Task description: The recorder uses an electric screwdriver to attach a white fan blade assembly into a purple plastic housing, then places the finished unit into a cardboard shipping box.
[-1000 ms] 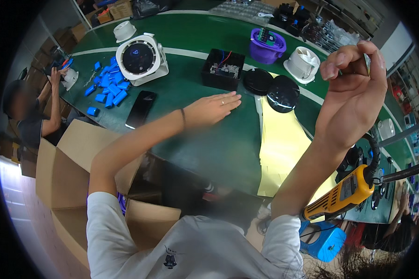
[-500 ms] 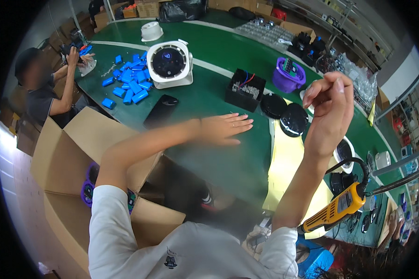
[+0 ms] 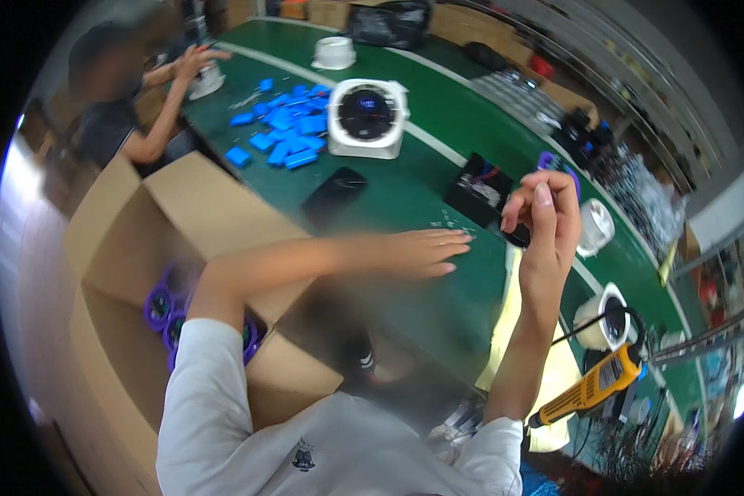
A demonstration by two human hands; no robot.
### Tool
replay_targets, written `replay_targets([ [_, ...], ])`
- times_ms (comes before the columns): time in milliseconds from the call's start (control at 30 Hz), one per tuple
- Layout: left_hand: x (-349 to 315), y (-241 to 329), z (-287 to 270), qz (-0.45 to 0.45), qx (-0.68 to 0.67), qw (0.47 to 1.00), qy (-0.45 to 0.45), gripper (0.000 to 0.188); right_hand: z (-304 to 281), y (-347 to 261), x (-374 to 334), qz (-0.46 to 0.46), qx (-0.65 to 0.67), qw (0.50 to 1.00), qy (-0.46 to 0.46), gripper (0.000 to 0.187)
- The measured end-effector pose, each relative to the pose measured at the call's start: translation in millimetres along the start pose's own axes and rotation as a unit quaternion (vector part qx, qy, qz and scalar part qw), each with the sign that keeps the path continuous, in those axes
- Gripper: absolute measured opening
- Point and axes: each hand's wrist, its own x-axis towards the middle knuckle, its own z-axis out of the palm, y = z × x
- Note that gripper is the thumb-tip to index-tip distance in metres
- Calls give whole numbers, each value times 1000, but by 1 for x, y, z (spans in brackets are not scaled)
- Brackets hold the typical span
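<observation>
My left hand (image 3: 428, 252) lies flat and low over the green table (image 3: 426, 314), fingers stretched out to the right. Just beyond its fingertips are small pale bits (image 3: 450, 221), too small to name. Higher up, at the right, my right hand (image 3: 547, 227) is raised with its fingers curled in toward the thumb. Whatever lies between them, if anything, cannot be made out. Behind that hand, a black open box (image 3: 478, 192) with coloured wires and small pieces is nearest. A dark round part and a purple part (image 3: 547, 161) are partly hidden by the hand.
Blue wrapped blocks (image 3: 283, 120) lie heaped near a white device with a lit round display (image 3: 367, 147). A dark phone-like slab (image 3: 335, 194) is nearer. At left, a carton (image 3: 124, 240) holds purple-rimmed parts. A yellow power tool (image 3: 591, 387) hangs at right. A co-worker (image 3: 112, 107) sits far left.
The view has shifted, so the table's things appear farther right. My right hand now overlaps the dark round parts beside the black box. My left hand stays flat, with more pale bits showing beyond its fingers.
</observation>
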Motion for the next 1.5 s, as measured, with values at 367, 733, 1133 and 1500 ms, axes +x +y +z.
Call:
replay_targets([
  [367,-162,120,-228,-171,7,985,9,21,150,-18,-63,-13,-75,953,-295,13],
  [733,-448,164,-130,-612,-29,755,-234,80,201,32,-164,45,-63,955,-286,15],
  [1133,-348,212,-79,-522,-338,764,-173,131,112,23,-212,16,-90,996,-18,13],
  [1500,-401,209,-33,-606,-91,789,-46,67,27,-10,-184,-186,-310,868,341,67],
])
